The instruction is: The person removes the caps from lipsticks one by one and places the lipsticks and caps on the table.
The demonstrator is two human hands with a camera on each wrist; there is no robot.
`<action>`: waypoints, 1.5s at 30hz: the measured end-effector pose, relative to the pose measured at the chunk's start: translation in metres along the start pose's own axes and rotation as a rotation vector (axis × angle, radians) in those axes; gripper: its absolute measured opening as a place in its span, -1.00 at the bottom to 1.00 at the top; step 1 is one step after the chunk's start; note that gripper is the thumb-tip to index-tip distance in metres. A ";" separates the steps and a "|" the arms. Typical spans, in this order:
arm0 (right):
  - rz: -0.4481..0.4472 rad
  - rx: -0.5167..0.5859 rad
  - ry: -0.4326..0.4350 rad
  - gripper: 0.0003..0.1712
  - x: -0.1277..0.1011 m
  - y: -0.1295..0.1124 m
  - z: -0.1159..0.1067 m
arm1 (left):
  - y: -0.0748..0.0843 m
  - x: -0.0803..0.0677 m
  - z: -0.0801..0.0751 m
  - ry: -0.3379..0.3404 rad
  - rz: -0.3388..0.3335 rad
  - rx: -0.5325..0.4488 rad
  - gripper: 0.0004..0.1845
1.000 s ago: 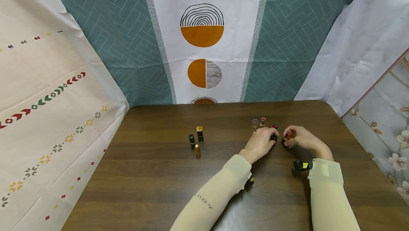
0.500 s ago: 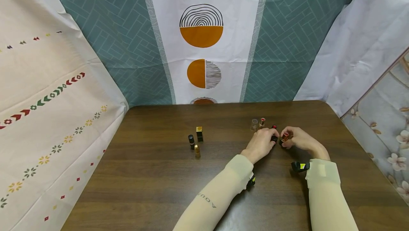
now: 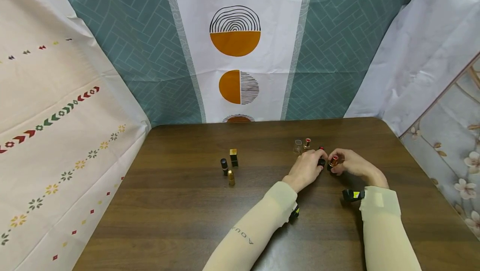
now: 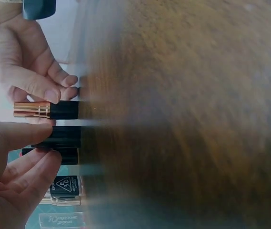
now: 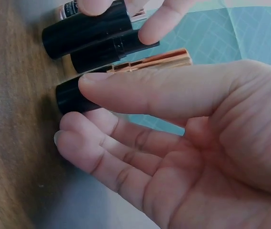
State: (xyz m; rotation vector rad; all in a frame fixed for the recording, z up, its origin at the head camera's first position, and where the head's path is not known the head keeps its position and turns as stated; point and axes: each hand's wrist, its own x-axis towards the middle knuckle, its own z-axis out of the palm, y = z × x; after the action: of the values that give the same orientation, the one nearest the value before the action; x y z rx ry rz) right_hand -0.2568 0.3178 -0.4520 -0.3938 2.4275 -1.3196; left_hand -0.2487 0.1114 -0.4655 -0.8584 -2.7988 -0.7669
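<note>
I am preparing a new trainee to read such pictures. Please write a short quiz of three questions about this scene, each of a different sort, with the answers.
1. True or false: the right hand holds a rose-gold lipstick standing on the table.
2. Which group stands apart from both hands? A) three tubes at left B) a pair of scissors C) a stack of plates
3. Fill in: the left hand grips a ____ lipstick tube.

Key
1. True; thumb and fingers pinch it.
2. A.
3. Black.
</note>
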 end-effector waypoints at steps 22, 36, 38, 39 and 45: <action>-0.118 -0.230 0.179 -0.46 -0.018 -0.044 -0.011 | -0.007 -0.011 -0.054 0.004 -0.045 -0.102 -0.82; -0.206 -0.199 0.256 -0.56 -0.011 -0.073 0.005 | -0.026 -0.022 -0.083 0.089 -0.046 -0.153 -0.82; -0.222 -0.196 0.248 -0.56 -0.008 -0.077 0.009 | -0.029 -0.024 -0.085 0.085 -0.052 -0.158 -0.82; -0.228 -0.191 0.240 -0.56 -0.007 -0.078 0.011 | -0.030 -0.025 -0.087 0.081 -0.057 -0.159 -0.82; -0.261 -0.144 0.232 -0.58 -0.004 -0.088 0.018 | -0.036 -0.030 -0.097 0.069 -0.071 -0.180 -0.81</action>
State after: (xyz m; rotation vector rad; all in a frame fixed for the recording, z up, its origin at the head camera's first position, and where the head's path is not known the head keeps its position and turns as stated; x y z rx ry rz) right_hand -0.2391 0.2594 -0.3863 -0.6476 2.7497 -1.3640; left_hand -0.2477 0.0228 -0.4050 -0.7447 -2.7447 -1.0521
